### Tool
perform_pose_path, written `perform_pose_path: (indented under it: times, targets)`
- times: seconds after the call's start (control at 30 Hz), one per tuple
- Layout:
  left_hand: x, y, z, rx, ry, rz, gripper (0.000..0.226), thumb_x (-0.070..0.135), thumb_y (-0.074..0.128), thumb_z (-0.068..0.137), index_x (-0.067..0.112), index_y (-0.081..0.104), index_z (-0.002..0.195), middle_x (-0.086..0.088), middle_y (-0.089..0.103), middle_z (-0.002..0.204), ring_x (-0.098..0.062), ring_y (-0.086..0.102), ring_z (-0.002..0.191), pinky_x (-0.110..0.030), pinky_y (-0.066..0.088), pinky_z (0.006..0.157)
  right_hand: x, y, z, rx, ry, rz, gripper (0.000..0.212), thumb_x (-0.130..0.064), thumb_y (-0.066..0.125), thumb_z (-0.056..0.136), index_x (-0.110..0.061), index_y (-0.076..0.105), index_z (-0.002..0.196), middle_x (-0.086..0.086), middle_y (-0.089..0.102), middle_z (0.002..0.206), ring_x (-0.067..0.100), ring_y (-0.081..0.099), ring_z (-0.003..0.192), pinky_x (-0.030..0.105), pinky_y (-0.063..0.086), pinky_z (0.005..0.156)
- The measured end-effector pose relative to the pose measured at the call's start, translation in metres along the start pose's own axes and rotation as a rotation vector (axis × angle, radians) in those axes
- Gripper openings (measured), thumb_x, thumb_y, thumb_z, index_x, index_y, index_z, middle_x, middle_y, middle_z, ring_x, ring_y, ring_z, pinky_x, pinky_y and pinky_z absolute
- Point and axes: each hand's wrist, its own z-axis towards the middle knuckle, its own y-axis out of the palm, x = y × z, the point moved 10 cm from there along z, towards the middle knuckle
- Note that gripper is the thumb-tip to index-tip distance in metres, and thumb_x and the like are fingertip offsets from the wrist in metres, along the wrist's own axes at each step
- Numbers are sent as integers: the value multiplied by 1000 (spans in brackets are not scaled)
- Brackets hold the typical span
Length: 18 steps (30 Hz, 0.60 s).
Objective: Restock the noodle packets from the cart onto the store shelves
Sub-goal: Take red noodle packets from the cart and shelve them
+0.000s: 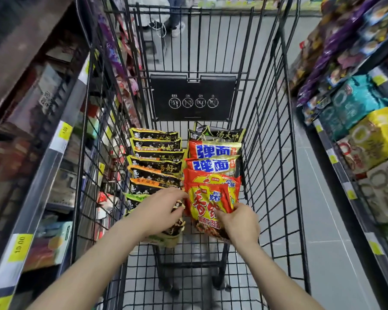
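Reaching in: our right hand [238, 222] fingers clamp the front red packet [207, 206] at its right edge.
Left hand [159, 209]: fingers apart, touching its left edge.
Packet: upright in the cart [276, 153], ahead of both hands.
Shelves [336, 157]: flank us beyond.

Black wire cart [267, 153], noodle packets upright in two rows: black-and-yellow packets [156, 157] left; red-and-yellow packets [207, 198] right, nearest one tilted. Shelves [61, 139] flank both sides.
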Motion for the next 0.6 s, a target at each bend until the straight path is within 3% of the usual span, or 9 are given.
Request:
perform_pose_path:
  times: [0.13,0.27,0.33,0.47,0.6]
  targets:
    - [-1,5,12,-29,-73,-156,39,23,46,94,18,48,132,1,51,136,-13,46,124,-28,36,105,-34,-55,-14,58,-123,-73,32,-45,66,82,-19,68,100,-1,71,87,20,64,77,25,42,60]
    - [-1,30,34,-105,-198,-422,44,17,51,93,9,41,135,-5,52,131,-17,50,115,-25,38,96,-55,-105,-26,141,-225,-112,33,-48,60,85,-19,65,100,0,70,87,23,64,81,26,42,62]
    - [-5,54,46,-150,-294,-649,42,14,53,92,12,39,130,-3,52,121,-16,51,107,-27,41,92,-61,-125,-32,199,-271,-103,36,-50,59,84,-17,64,99,4,70,85,28,64,84,30,48,65]
    - [-12,103,70,-203,-451,-945,34,11,56,90,18,40,119,-1,55,122,-18,50,113,-27,36,99,-68,-151,-41,239,-324,-55,33,-50,61,84,-18,64,93,3,68,79,29,63,82,29,41,61]
    - [-40,130,90,-54,-653,-996,58,7,60,83,4,30,132,-10,51,125,-24,48,110,-29,37,93,-69,-165,-45,293,-366,-7,36,-52,62,81,-18,66,92,0,70,77,25,64,76,32,49,62]
